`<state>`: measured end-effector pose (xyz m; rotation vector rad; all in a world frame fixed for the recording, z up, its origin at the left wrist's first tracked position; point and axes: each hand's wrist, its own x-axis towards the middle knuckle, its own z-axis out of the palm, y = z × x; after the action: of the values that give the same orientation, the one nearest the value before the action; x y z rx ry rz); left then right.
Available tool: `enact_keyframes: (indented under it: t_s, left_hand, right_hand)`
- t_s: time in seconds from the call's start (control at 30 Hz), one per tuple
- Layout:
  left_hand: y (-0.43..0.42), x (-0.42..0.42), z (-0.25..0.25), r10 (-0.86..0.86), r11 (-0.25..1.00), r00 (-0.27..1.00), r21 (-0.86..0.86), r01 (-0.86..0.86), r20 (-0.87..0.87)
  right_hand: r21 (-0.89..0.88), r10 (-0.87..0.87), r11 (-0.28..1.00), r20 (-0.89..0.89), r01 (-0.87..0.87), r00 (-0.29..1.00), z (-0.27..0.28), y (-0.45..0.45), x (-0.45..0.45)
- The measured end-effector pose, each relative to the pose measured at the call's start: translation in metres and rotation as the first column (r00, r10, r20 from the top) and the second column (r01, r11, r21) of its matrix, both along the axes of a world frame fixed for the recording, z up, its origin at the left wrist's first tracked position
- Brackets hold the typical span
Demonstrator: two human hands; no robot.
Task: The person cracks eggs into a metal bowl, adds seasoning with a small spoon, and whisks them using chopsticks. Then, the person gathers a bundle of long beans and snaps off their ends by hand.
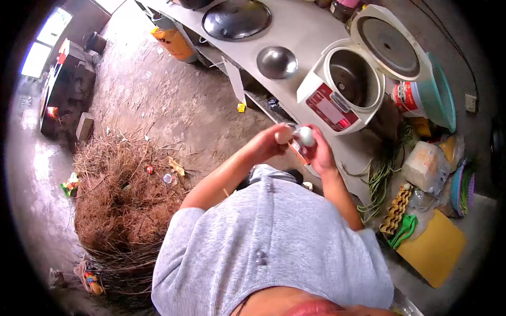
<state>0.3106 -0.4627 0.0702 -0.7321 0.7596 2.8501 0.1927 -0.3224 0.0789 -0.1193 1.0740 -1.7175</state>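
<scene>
My left hand is closed around a pale pinkish-brown egg. Right beside it, my right hand grips a whitish-blue egg with its fingertips. A narrow orange-edged object shows below the eggs, between the hands; its kind is unclear. Both hands are in front of my body, near the counter edge. Beyond my right hand stands a rice cooker with its lid raised and a dark inner pot inside.
On the counter are a metal bowl and a large round lid. An egg tray, green stalks and a yellow board lie at right. Dry brushwood is heaped on the floor at left.
</scene>
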Motion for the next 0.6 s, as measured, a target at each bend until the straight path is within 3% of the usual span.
enact_keyframes:
  t_s: [0.03, 0.1, 0.23, 0.3, 0.37, 0.43, 0.5, 0.57, 0.6]
  left_hand:
    - [-0.020, 0.016, -0.013, 0.043, 0.993, 0.997, 0.114, -0.036, -0.062]
    - [-0.049, 0.050, -0.020, 0.132, 0.985, 0.987, 0.121, -0.121, -0.087]
    - [-0.090, 0.079, -0.028, 0.252, 0.965, 0.965, 0.095, -0.246, -0.065]
    - [-0.106, 0.076, -0.033, 0.318, 0.948, 0.948, 0.011, -0.318, -0.008]
    - [-0.123, 0.065, -0.045, 0.261, 0.962, 0.960, 0.108, -0.251, -0.101]
    - [-0.132, 0.043, -0.025, 0.310, 0.949, 0.950, -0.063, -0.308, 0.027]
    - [-0.147, 0.023, -0.026, 0.281, 0.957, 0.959, -0.091, -0.277, 0.035]
    - [-0.166, 0.000, -0.038, 0.179, 0.983, 0.983, -0.031, -0.180, -0.039]
    - [-0.175, -0.011, -0.033, 0.163, 0.984, 0.987, -0.067, -0.163, -0.012]
  right_hand:
    - [-0.029, 0.063, 0.998, 0.087, -0.060, 0.994, -0.006, -0.022, 0.006]
    - [-0.065, 0.138, 0.989, 0.139, -0.130, 0.981, -0.004, -0.061, 0.027]
    - [0.018, 0.243, 0.970, -0.129, -0.243, 0.961, -0.004, -0.122, 0.047]
    - [0.086, 0.208, 0.978, -0.367, -0.190, 0.907, -0.013, -0.141, 0.048]
    - [0.105, 0.178, 0.984, -0.483, -0.145, 0.857, -0.020, -0.153, 0.040]
    - [0.099, 0.151, 0.988, -0.581, -0.115, 0.799, -0.014, -0.161, 0.028]
    - [0.169, 0.136, 0.985, -0.678, -0.027, 0.723, -0.007, -0.168, 0.014]
    - [0.081, -0.004, 0.993, -0.717, 0.089, 0.698, -0.007, -0.175, 0.001]
    - [0.117, 0.015, 0.988, -0.711, 0.098, 0.703, -0.006, -0.179, -0.008]
